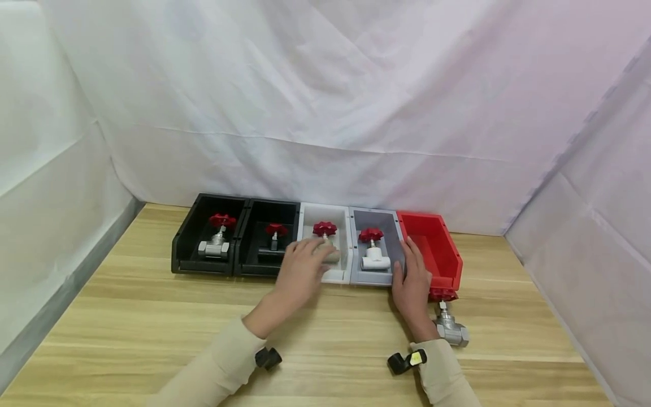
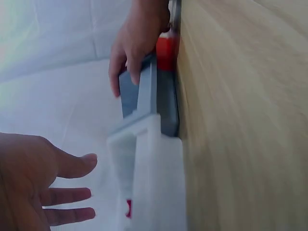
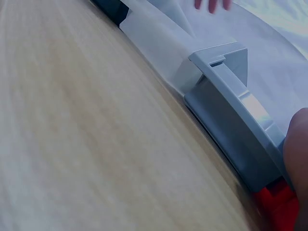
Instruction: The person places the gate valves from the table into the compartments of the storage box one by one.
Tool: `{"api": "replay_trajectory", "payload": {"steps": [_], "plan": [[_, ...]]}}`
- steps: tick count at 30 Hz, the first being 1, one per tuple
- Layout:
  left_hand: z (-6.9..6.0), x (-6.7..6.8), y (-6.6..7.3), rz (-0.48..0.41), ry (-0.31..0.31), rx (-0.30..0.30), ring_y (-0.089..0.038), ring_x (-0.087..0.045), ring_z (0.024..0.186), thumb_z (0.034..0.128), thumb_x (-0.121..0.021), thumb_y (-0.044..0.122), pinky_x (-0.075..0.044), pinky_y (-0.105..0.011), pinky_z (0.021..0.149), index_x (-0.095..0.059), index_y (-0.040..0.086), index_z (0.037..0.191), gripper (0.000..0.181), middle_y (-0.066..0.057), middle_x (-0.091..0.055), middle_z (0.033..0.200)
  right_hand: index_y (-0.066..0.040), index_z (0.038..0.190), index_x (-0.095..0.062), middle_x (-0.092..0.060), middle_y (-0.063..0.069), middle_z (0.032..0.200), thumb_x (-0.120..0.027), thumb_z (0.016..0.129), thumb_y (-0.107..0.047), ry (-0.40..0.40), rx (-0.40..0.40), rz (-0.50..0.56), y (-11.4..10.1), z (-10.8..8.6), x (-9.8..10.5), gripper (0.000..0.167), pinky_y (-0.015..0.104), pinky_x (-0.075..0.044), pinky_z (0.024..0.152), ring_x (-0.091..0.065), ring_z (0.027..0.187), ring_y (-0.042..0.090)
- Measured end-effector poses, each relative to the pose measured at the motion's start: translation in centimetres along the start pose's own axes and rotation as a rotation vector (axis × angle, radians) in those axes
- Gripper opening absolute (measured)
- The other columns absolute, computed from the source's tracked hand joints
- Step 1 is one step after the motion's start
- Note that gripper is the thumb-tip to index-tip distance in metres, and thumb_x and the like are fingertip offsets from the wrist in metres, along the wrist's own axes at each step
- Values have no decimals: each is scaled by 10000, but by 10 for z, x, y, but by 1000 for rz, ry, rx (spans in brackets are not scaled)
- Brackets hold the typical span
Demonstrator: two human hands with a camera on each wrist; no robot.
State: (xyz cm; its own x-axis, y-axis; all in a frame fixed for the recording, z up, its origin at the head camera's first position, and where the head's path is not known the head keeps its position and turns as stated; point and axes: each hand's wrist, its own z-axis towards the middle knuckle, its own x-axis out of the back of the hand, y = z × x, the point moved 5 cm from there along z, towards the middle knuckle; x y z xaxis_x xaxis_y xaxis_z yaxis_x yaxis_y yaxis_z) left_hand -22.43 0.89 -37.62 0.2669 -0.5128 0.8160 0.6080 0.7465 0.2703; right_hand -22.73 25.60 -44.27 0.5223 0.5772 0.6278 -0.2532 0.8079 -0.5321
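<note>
In the head view my left hand hovers over the front of the white bin, fingers spread and loosely bent. The left wrist view shows its thumb and fingers apart from the bin wall, holding nothing. A valve with a red handwheel stands in that bin, partly hidden by the hand. My right hand grips the right side wall of the grey bin, thumb on the grey side and fingers over the edge beside the red bin. A white valve with a red handwheel stands inside the grey bin.
Left of the white bin stand two black bins: one holds a metal valve, the other a dark valve. Another metal valve lies on the wooden table before the red bin. White cloth hangs behind.
</note>
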Motion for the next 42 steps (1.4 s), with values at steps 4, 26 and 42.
{"api": "replay_trajectory", "payload": {"steps": [4, 26, 42], "plan": [[-11, 0, -23, -56, 43, 45, -332, -468, 1231, 801, -777, 100, -392, -540, 937, -603, 81, 1247, 479, -154, -547, 1288, -108, 1442, -409, -321, 52, 1511, -648, 873, -50, 0, 1, 3, 1, -2, 0, 620, 483, -324, 829, -339, 1329, 283], [-22, -4, -63, -66, -96, -16, -283, -212, 1415, 802, -777, 249, -346, -536, 1009, -304, 18, 1481, 859, -138, -290, 1526, -109, 1404, -467, -381, 93, 1467, -645, 904, -113, -151, -95, -37, -25, 8, 23, 530, 562, -384, 968, -371, 1300, 325], [-25, -9, -63, -109, -139, 31, -268, -200, 1420, 805, -772, 238, -374, -524, 990, -266, 50, 1499, 879, -120, -270, 1538, -110, 1318, -565, -596, 130, 1224, -581, 958, -187, -104, -104, -77, -46, 3, 115, 368, 246, -512, 701, -560, 1005, 306]]}}
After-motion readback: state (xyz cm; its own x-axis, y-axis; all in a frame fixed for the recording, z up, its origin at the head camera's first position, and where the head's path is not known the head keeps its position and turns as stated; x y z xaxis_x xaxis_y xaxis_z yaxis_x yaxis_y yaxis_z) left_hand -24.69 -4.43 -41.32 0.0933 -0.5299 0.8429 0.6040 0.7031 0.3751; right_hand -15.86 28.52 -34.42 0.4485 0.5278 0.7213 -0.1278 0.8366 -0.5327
